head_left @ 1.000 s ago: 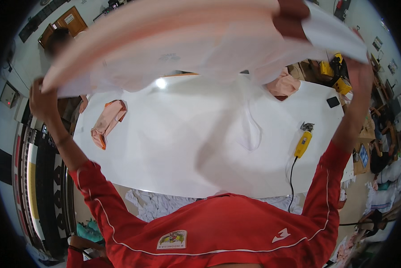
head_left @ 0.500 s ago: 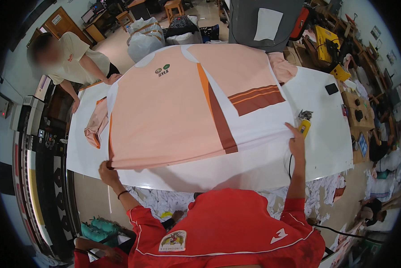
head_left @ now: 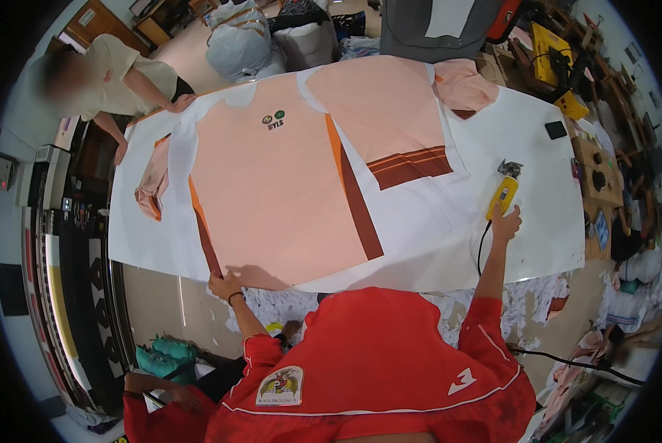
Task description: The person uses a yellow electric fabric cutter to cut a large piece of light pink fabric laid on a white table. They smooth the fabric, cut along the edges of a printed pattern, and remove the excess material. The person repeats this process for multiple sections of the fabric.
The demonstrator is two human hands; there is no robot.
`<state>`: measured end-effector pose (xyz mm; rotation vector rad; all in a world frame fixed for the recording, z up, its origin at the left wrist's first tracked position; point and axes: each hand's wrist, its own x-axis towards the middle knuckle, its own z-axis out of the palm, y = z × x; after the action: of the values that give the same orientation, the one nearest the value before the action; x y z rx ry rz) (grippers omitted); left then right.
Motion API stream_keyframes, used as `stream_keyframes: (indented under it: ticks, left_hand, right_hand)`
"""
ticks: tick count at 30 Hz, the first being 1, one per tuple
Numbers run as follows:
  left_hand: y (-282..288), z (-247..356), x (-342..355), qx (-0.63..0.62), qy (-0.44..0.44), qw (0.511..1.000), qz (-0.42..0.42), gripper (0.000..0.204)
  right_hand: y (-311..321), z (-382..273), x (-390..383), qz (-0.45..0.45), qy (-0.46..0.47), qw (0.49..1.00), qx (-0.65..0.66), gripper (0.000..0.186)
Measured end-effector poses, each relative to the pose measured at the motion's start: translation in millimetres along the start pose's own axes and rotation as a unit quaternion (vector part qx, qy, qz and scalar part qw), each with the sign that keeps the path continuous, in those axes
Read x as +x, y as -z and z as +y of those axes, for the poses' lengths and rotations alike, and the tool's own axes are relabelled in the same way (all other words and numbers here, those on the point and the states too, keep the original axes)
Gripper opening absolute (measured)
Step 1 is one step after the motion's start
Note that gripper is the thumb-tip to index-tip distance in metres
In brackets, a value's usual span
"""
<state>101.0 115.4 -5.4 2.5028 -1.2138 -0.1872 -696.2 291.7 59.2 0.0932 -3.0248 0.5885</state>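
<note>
A large printed fabric sheet [head_left: 272,199], peach with orange and brown side stripes and white margins, lies spread on the white table. My left hand [head_left: 225,284] pinches its near left corner at the table's front edge. Farther right, my right hand [head_left: 506,224] is closed round the back end of a yellow electric fabric cutter [head_left: 501,198]. The cutter's metal head points away from me, and a dark cord runs from its back toward the near edge. Part of my right hand's grip is hidden behind the fingers.
A folded peach piece [head_left: 154,181] lies left of the sheet, another peach piece [head_left: 465,87] at the far right. A black phone [head_left: 555,130] rests on the white table [head_left: 545,236]. A person [head_left: 135,77] leans on the far left side. White scraps [head_left: 526,306] cover the floor.
The sheet has shifted, its near left corner moving right and toward me with my left hand. My right hand has let go of the sheet's right edge and taken hold of the cutter.
</note>
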Motion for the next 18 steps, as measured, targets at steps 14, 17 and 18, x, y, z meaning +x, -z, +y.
stream_keyframes:
  ticks: [14,17,18]
  left_hand:
    - [-34.7,99.4,-63.2,0.066,-0.140,0.969,-0.195,0.097]
    - [-38.9,90.9,-60.2,0.092,-0.151,0.962,-0.209,0.111]
    - [-39.7,94.8,-60.4,0.097,-0.146,0.958,-0.227,0.117]
  right_hand:
    - [-65.2,52.4,119.9,-0.268,-0.111,0.911,0.294,0.045]
    - [-50.0,65.8,111.8,-0.350,-0.136,0.845,0.382,0.036]
    - [-41.3,65.4,103.5,-0.372,-0.144,0.821,0.408,0.034]
